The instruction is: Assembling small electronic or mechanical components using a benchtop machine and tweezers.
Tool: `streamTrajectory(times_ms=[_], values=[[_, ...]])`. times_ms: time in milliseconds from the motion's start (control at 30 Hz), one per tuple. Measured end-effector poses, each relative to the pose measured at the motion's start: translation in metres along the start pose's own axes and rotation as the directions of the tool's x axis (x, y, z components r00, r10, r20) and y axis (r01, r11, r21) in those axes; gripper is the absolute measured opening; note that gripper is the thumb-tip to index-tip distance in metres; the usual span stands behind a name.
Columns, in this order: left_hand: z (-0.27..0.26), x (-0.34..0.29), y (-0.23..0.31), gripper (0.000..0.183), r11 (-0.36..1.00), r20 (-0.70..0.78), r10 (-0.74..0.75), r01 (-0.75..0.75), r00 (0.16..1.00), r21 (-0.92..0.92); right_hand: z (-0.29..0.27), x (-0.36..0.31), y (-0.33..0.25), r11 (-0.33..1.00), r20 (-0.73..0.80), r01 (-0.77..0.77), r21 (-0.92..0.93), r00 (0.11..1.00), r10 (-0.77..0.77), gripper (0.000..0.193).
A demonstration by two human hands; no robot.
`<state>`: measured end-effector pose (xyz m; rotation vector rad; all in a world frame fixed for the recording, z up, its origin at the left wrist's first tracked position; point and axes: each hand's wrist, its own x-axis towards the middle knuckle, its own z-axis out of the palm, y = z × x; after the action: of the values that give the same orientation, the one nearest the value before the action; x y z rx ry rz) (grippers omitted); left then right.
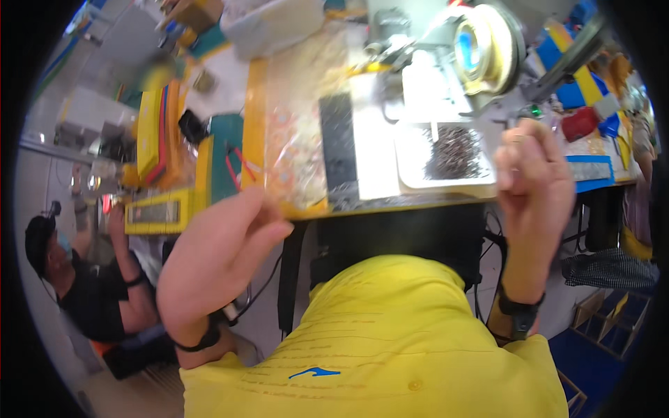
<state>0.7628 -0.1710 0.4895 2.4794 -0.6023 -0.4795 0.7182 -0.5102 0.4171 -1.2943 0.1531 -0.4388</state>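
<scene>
My left hand point(233, 233) hangs over the table's near edge, beside red-handled pliers point(239, 167). Its thumb stands apart from the bent fingers, and nothing shows between them; it looks loosely open. Raised at the right side of a white tray point(411, 171), my right hand point(533, 167) is closed with the fingers curled in. Whatever it may hold is hidden. Many small dark pieces, like screws or pins, lie heaped point(454, 152) in the tray.
Behind the tray stands a spool of pale tape or wire point(481, 52). A dark strip point(339, 143) lies mid-table. Yellow bins point(150, 136) and a yellow-framed box point(157, 212) are on the left, near a seated person in black point(97, 292). A red object point(580, 124) lies right.
</scene>
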Motion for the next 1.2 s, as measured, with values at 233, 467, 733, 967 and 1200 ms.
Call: streamTrajectory(times_ms=[233, 467, 733, 967, 1200], values=[[0.039, -0.084, -0.081, 0.033, 0.914, 0.073, -0.262, 0.223, 0.962, 0.34, -0.02, -0.026, -0.004, 0.999, 0.089, 0.01, -0.033, 0.996, -0.007, 0.015], [0.118, -0.107, -0.193, 0.08, 0.614, 0.687, -0.482, 0.769, 0.544, -0.178, -0.033, -0.044, 0.0, 0.99, 0.104, -0.036, -0.134, 0.993, 0.05, 0.016], [0.202, -0.122, -0.23, 0.05, -0.079, 0.602, -0.249, 0.604, 0.758, -0.793, -0.06, -0.038, 0.007, 0.987, 0.062, -0.041, -0.152, 0.997, 0.051, 0.019], [0.199, -0.098, -0.246, 0.015, 0.202, 0.324, -0.544, 0.496, 0.774, -0.844, -0.055, -0.04, 0.008, 0.97, 0.018, -0.052, -0.237, 0.998, 0.058, 0.018], [0.146, -0.064, -0.153, 0.014, 0.876, -0.294, -0.415, 0.291, 0.861, -0.385, -0.059, -0.049, 0.009, 0.961, -0.033, -0.055, -0.273, 0.998, 0.047, 0.016]])
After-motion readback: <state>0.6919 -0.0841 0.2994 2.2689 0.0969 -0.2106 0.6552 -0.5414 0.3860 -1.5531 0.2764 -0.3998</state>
